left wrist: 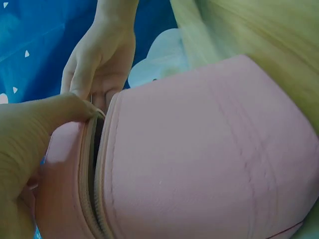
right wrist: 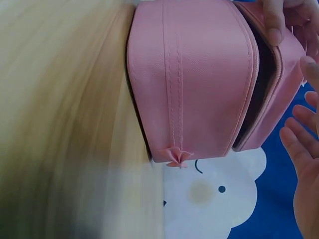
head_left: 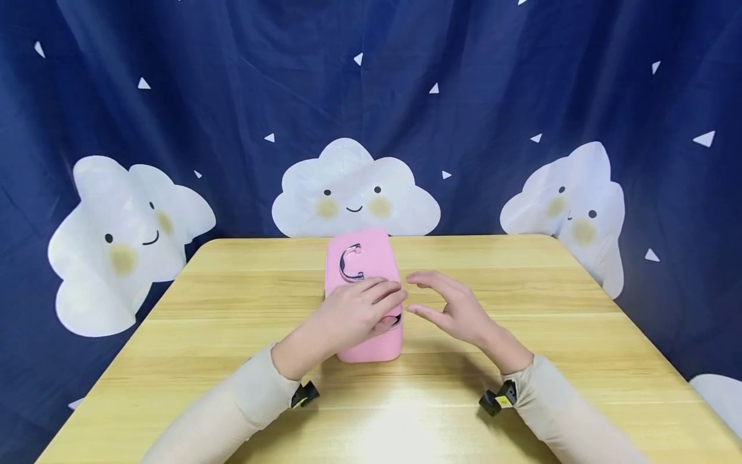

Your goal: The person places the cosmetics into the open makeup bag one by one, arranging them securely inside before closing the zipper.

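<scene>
So the pink zip-up case point(right wrist: 204, 79) sits around the middle of the wood-look counter point(head_left: 522, 283), with a curved silver handle point(head_left: 342, 263) on its lid point(head_left: 378, 258). The zipper point(right wrist: 257, 69) is undone along the side both wrist views show, leaving a dark gap; too dark to tell what's inside. Left hand point(head_left: 365, 306) lies across the lid, fingers curled over the edge and thumb by the zipper, so they're clamped on it, probably to steady the case and control that loose edge. Right hand point(head_left: 464, 314) hovers just beside, thumb and fingers apart, holding nothing; seems parked close enough to help.

Counter's pale and shiny, with a glare patch nearest the person. Behind it hangs a navy curtain point(head_left: 232, 96) with smiley white clouds point(head_left: 353, 167) and little triangles.
</scene>
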Available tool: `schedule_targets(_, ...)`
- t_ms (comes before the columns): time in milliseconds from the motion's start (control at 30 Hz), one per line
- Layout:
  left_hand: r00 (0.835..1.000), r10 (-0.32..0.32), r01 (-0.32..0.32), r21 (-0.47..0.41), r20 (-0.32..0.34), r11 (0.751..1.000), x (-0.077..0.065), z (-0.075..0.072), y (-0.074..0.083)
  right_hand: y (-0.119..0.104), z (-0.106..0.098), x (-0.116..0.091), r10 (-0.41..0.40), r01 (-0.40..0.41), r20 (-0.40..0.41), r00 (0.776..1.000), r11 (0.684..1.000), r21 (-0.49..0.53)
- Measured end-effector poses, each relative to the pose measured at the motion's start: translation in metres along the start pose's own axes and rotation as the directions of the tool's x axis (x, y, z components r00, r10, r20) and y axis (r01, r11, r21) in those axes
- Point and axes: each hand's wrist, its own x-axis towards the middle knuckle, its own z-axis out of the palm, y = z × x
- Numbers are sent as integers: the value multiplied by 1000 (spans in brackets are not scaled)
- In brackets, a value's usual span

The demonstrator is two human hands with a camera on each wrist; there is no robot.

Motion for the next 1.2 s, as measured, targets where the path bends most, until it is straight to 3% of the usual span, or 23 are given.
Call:
schedule_targets(133,999,-46,46,-3,11,999,-3,3,3,2,1,4,4,-5,40,999,1000,10)
schedule_targets(433,990,-143,142,-156,5,978,-21,-4,-7,3,6,9,-79,79,127,989,997,1)
schedule_targets(567,970,-244,236,-202,-15,950,-38,-12,-18,1,6,10,-95,99,135,986,995,-24)
schedule_targets(667,937,-347,331,-258,-20,908,-52,-17,-27,0,6,10,-90,96,139,986,995,-34)
schedule_targets(767,892,-452,435,-280,7,856,-67,-20,-32,0,6,11,-90,97,145,985,994,-39)
schedule_targets(933,793,-597,604,-295,123,741,-87,-20,-35,0,5,12,-105,113,148,983,992,-47)
schedule_targets(1067,730,-640,678,-376,240,632,-96,-16,-35,0,4,14,-124,134,157,980,990,-53)
schedule_targets(1200,697,-638,710,-436,326,553,-100,-8,-33,0,2,17,-144,157,178,973,986,-60)
